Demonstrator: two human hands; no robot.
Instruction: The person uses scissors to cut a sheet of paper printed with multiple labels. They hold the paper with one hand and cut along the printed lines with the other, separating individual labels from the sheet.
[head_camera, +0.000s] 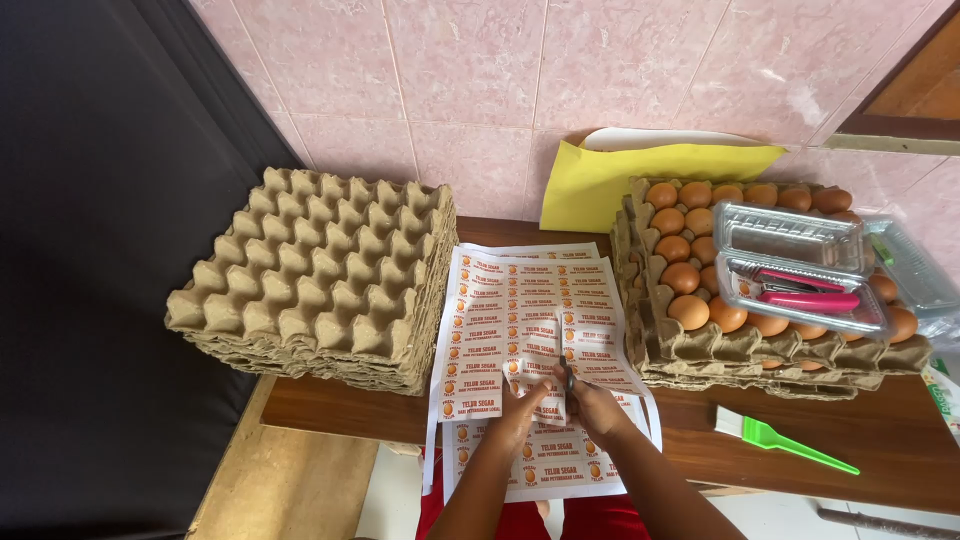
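Head view looks down at two bare hands that meet over printed label sheets (530, 330) lying on a brown wooden table (880, 440). Left hand (520, 405) is closed on a small cut strip of labels (549, 403), pinching it with the fingers just beside the other hand. Right hand (592, 402) is closed around scissors (567, 376), whose dark blades point away from the person, just above the knuckles; whether the blades are open or closed I cannot tell, because they are small here. The sheets spread under both hands and continue beyond them toward the wall, and they also hang over the near table edge below the wrists. Far to the left of the left hand stands a stack of empty cardboard egg trays (315, 280). To the right of the right hand and farther away there is a stack of trays with brown eggs (690, 290), and on top of it rest clear plastic boxes (795, 265), one containing a pink tool (805, 297). Near the right forearm, on the table, lies a green-handled brush (785, 440). A yellow envelope (640, 175) leans against the pink tiled wall (480, 80) beyond the sheets.
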